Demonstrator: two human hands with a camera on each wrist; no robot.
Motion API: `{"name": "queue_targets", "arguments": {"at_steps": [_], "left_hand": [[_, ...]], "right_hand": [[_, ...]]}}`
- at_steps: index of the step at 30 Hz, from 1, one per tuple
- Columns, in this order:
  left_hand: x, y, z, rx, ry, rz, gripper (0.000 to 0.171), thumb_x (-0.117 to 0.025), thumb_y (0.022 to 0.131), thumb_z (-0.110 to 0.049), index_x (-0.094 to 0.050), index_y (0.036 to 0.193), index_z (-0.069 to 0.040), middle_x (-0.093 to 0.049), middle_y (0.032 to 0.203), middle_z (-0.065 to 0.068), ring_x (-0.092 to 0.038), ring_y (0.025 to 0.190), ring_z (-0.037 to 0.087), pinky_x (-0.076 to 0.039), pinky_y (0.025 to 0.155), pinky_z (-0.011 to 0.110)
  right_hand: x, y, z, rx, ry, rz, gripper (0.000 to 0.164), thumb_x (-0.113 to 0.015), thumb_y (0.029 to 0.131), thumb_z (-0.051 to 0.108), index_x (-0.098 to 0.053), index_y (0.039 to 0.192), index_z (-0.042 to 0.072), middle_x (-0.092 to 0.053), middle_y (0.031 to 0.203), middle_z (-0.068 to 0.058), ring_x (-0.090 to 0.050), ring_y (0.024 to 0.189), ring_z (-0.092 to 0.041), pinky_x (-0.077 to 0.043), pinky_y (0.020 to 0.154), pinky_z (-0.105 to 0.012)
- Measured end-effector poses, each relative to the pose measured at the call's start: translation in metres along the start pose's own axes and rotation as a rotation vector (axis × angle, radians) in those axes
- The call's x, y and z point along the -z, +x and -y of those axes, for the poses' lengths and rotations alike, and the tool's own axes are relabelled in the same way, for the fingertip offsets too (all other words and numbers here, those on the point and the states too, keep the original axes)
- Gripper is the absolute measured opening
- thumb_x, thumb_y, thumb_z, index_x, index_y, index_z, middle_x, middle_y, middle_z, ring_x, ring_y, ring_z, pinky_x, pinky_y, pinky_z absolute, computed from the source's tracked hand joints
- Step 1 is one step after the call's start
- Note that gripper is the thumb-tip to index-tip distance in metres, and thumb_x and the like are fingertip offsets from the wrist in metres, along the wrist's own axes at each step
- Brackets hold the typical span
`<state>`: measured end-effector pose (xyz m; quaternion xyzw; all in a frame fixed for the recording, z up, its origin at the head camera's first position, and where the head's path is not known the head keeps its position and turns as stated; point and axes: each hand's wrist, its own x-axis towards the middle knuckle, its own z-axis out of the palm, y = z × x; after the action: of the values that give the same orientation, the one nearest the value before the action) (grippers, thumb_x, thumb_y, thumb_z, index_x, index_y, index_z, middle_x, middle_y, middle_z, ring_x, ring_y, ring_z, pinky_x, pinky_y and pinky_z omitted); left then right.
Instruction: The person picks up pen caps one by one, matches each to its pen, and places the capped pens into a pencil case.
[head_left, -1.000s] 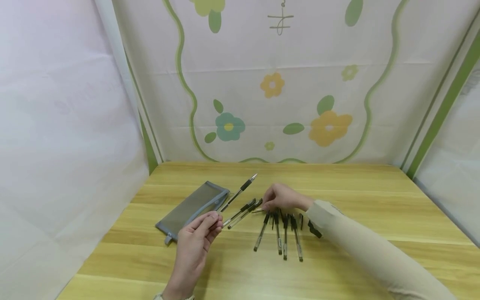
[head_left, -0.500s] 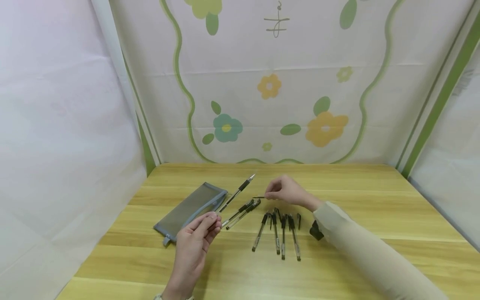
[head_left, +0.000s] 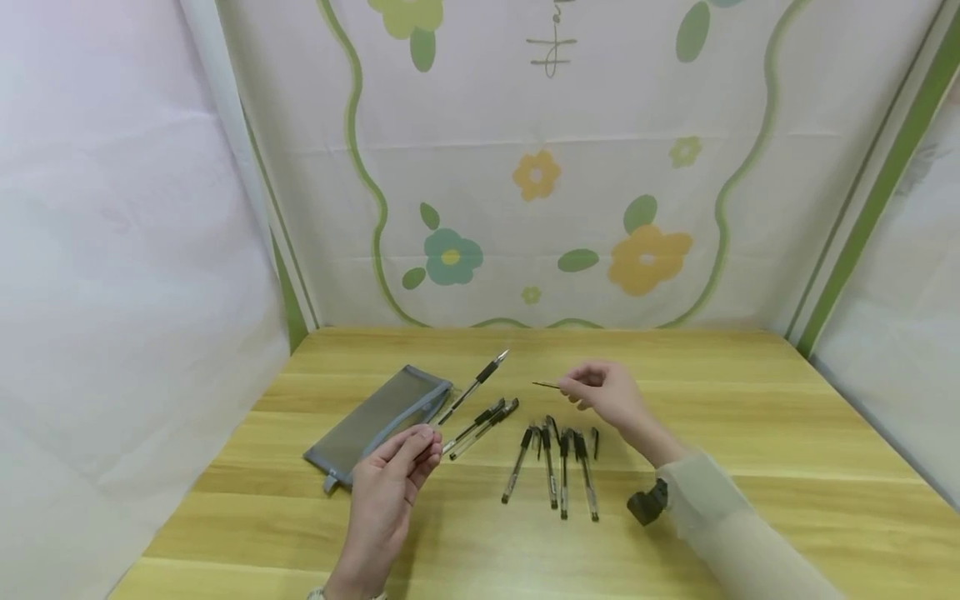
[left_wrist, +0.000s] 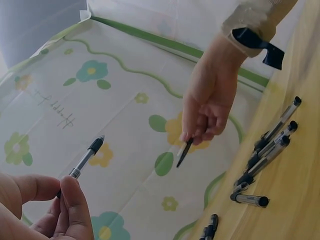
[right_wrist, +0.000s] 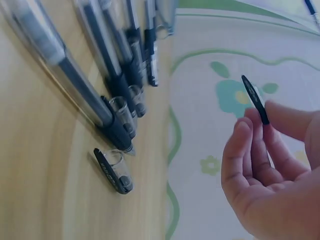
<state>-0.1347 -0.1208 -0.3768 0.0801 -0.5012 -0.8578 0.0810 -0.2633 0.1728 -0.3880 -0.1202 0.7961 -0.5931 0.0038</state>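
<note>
- From the head view, I see the left hand (head_left: 393, 475) pinching a pen (head_left: 486, 372) near its back end between thumb and fingers, the nib tilted up and away from the person.
- The right hand (head_left: 611, 396), well apart from it, pinches a small dark cap (head_left: 546, 384) above the table (head_left: 300, 550).
- A grey pencil case (head_left: 371, 417) lies beyond the left hand, and two pens (head_left: 487, 425) rest side by side just beside it.
- Between the two arms, four pens (head_left: 564, 483) lie in a loose row, black grips at the far end, with a loose cap (head_left: 596, 442) to the right of them.
- A black gadget (head_left: 648, 502) sits at the right sleeve's cuff, and a flowered cloth (head_left: 465, 108) hangs behind the table.
- In the left wrist view, the held pen slants upward from thumb and fingertips, while the cap points downward from the right hand's grip, the two not touching.
- In the right wrist view, the cap sits between thumb and fingertips, lifted off the table; the nearby pens are partly blurred, and the loose cap lies close to the nearest nib.
</note>
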Motion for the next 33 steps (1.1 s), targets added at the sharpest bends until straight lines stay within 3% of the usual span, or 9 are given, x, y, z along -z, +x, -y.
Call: {"name": "queue_targets", "arguments": {"at_steps": [7,15,21,27,33], "left_hand": [[0.000,0.001,-0.002,-0.007,-0.011,-0.013,0.026,-0.073,0.089,-0.004,-0.067,0.109,0.012,-0.069,0.099,0.020,-0.068,0.086,0.023,-0.056,0.084,0.032],[-0.001,0.000,-0.002,0.006,0.009,-0.011,0.025,-0.072,0.089,-0.003,-0.067,0.109,0.011,-0.070,0.099,0.019,-0.068,0.087,0.023,-0.056,0.083,0.032],[0.000,0.000,-0.001,0.006,0.033,-0.004,0.026,-0.073,0.088,-0.003,-0.066,0.109,0.011,-0.070,0.098,0.019,-0.068,0.089,0.024,-0.056,0.082,0.032],[0.001,0.000,0.004,0.027,0.088,0.024,0.033,-0.072,0.089,-0.003,-0.063,0.114,0.015,-0.070,0.098,0.020,-0.068,0.091,0.026,-0.057,0.082,0.032],[0.001,0.002,0.008,0.043,0.147,0.068,0.031,-0.074,0.087,-0.004,-0.065,0.112,0.013,-0.069,0.098,0.021,-0.069,0.088,0.025,-0.057,0.081,0.033]], "right_hand": [[0.009,-0.035,0.011,-0.023,0.089,-0.133,0.029,-0.071,0.093,0.023,-0.066,0.109,-0.001,-0.067,0.104,-0.022,-0.064,0.086,-0.026,-0.056,0.080,-0.046],[0.015,-0.064,0.017,-0.062,0.194,-0.254,0.041,-0.072,0.092,0.028,-0.065,0.116,-0.004,-0.070,0.102,-0.010,-0.065,0.087,-0.019,-0.057,0.080,-0.034],[0.021,-0.083,0.008,-0.040,0.326,-0.350,0.040,-0.075,0.090,0.026,-0.068,0.115,-0.004,-0.071,0.102,-0.010,-0.065,0.084,-0.017,-0.057,0.077,-0.031],[0.021,-0.094,0.001,-0.093,0.457,-0.351,0.033,-0.075,0.089,0.021,-0.070,0.114,0.000,-0.071,0.103,-0.007,-0.065,0.086,-0.014,-0.056,0.082,-0.029],[0.020,-0.093,0.001,-0.098,0.453,-0.337,0.036,-0.077,0.088,0.021,-0.069,0.115,-0.001,-0.071,0.104,-0.008,-0.066,0.086,-0.016,-0.056,0.082,-0.029]]}}
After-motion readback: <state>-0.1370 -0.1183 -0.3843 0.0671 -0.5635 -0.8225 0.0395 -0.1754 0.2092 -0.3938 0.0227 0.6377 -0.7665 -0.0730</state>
